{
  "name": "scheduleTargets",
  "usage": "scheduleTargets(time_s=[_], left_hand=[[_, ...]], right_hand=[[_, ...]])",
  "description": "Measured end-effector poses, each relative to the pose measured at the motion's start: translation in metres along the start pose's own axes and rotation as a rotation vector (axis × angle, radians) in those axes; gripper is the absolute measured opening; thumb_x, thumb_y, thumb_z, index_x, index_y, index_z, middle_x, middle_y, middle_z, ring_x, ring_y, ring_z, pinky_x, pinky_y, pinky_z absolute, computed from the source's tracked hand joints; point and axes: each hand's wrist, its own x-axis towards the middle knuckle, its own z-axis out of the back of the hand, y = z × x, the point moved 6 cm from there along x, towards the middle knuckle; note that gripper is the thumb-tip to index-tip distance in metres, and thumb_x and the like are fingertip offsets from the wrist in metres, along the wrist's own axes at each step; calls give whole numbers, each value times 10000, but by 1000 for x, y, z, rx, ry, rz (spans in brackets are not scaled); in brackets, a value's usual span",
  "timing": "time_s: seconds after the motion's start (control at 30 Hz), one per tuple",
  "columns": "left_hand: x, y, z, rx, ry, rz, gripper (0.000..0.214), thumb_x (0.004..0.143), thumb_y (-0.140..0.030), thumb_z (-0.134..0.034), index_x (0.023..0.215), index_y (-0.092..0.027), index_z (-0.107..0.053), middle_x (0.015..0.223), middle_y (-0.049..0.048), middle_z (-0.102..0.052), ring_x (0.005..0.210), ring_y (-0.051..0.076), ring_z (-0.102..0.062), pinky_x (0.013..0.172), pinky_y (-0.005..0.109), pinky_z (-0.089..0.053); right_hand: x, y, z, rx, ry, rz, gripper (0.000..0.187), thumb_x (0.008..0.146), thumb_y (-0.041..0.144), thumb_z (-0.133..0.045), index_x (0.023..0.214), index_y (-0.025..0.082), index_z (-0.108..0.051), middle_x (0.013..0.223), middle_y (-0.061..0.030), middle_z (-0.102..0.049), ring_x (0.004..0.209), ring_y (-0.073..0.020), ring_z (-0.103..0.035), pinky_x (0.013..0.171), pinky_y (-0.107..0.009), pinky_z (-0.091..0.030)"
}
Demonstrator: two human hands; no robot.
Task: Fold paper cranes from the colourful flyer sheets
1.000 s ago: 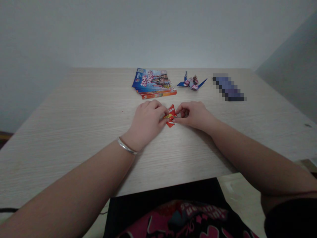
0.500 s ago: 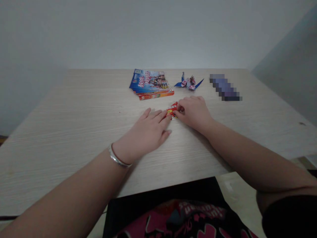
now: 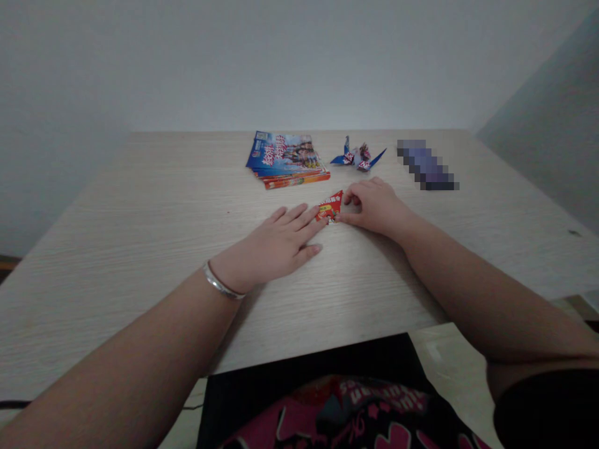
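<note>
The left grip (image 3: 275, 248) lies spread on red printed paper (image 3: 332, 203), seemingly part-folded, the right grip (image 3: 375, 207) curls beside it, pinch unclear, and a blue origami crane (image 3: 348, 158) looks finished

Bright silver first: I had a slim, shiny bracelet (image 3: 221, 287) in view, curving round the left wrist, any engraving too small for me to read! Ahead of it the left hand (image 3: 278, 248) was bare, and so was the right hand (image 3: 374, 206); both forearms showed uncovered too. Over on the right, a plain black sleeve (image 3: 547, 405) finished above the elbow. Then, low on my screen, came the loud part: a printed garment (image 3: 290, 429), black splashed with magenta, pale outlines round its shapes, a heart (image 3: 399, 435), little stars, a grey-blue patch, and pinkish lettering (image 3: 362, 394) running upside down to me!
</note>
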Motion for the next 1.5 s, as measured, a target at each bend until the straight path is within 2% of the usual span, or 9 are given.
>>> scheduleTargets(time_s=[0.2, 0.4, 0.53, 0.83, 1.07, 1.23, 1.33, 1.43, 1.5], left_hand=[[-1, -3, 2, 13, -63, -11, 599, 1096, -493, -349, 1638, -240, -365, 1728, 119, -306, 1578, 366, -319, 1263, 562, -265], [0, -8, 6, 9, -69, 7, 548, 1087, -452, -411, 1599, -258, -436, 1702, 108, -372, 1565, 380, -341, 1253, 582, -279], [-1, -11, 9, 33, -70, 21, 546, 1088, -444, -419, 1593, -240, -451, 1701, 98, -376, 1554, 403, -350, 1246, 603, -296], [-1, -13, 11, 64, -94, 7, 562, 1098, -448, -376, 1599, -203, -444, 1682, 109, -409, 1519, 407, -401, 1228, 601, -327], [-1, -16, 9, 93, -164, -6, 574, 1078, -503, -415, 1594, -256, -460, 1602, 128, -513, 1471, 423, -432, 1209, 631, -313], [1, -20, 12, 109, -178, 4, 503, 1081, -436, -422, 1548, -282, -527, 1535, 146, -562, 1427, 416, -473, 1178, 622, -352], [1, -18, 14, 101, -185, 13, 472, 1081, -391, -428, 1523, -282, -551, 1528, 129, -574, 1428, 405, -482, 1185, 629, -347], [1, -13, 15, 57, -204, 15, 416, 1068, -331, -453, 1449, -266, -609, 1519, 101, -596, 1426, 379, -501, 1197, 632, -342], [2, -7, 16, 11, -219, 51, 365, 1056, -296, -461, 1353, -229, -661, 1460, 99, -646, 1377, 345, -558, 1208, 626, -335]], right_hand=[[2, 3, 7, 179, -132, -162, 264, 908, 459, -680, 871, 197, -696, 844, -51, -717, 748, -193, -588, 702, -329, -387], [6, 27, 0, -64, -68, -153, 355, 921, 551, -661, 903, 197, -678, 913, -101, -759, 877, -274, -663, 766, -385, -388], [7, 19, 0, -163, -33, -193, 422, 936, 603, -621, 924, 185, -678, 963, -138, -772, 946, -322, -686, 837, -428, -405], [12, -15, 3, -144, 22, -353, 419, 951, 608, -591, 932, 198, -674, 946, -125, -780, 883, -307, -692, 835, -431, -409], [13, -12, 0, -130, 9, -325, 385, 965, 567, -591, 902, 203, -695, 933, -116, -786, 902, -311, -698, 845, -441, -418], [12, -4, 1, -98, 1, -312, 298, 979, 456, -588, 941, 196, -728, 940, -120, -787, 914, -310, -694, 854, -445, -433], [10, 1, 3, -12, -71, -212, 193, 948, 298, -585, 1002, 186, -732, 1023, -130, -777, 986, -297, -682, 881, -424, -452], [6, 13, 7, 132, -142, 70, 203, 903, 215, -573, 1017, 198, -741, 1112, -111, -771, 1104, -270, -664, 1002, -411, -443], [3, 22, 5, 239, -82, 246, 212, 904, 235, -575, 1011, 214, -756, 1103, -80, -785, 1099, -248, -679, 1052, -408, -428]])
